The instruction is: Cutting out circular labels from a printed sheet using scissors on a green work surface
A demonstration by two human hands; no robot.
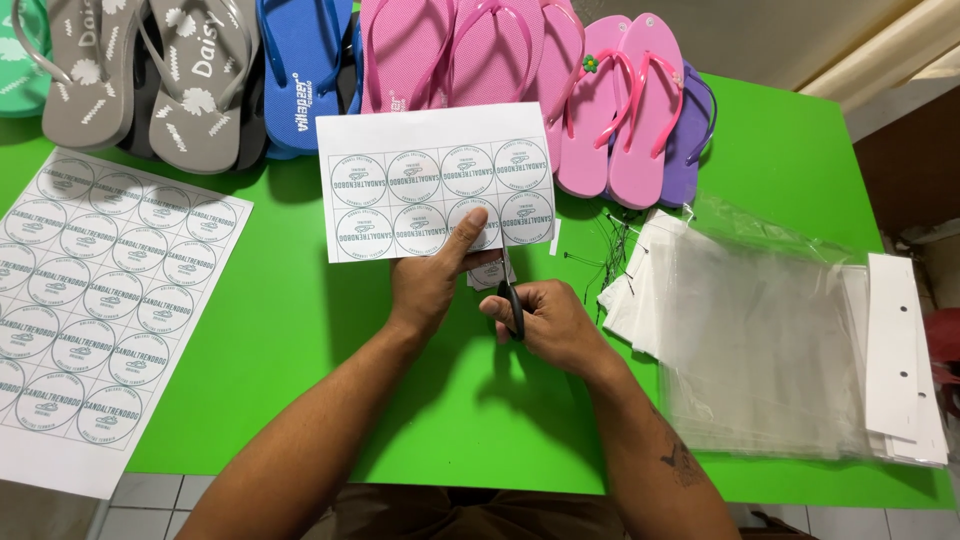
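Observation:
My left hand (432, 280) pinches the bottom edge of a white paper strip (436, 182) printed with two rows of round labels, holding it up above the green table (300, 330). My right hand (548, 322) grips black-handled scissors (512, 300) just below the strip's lower right part. The blades point up toward the paper and are mostly hidden behind it. A small cut piece of paper (488, 274) sits between the two hands.
A full sheet of round labels (100, 300) lies at the left. Grey (150, 70), blue (300, 70) and pink flip-flops (620, 110) line the far edge. A stack of clear plastic bags (760, 340) with white card headers (893, 350) lies at the right.

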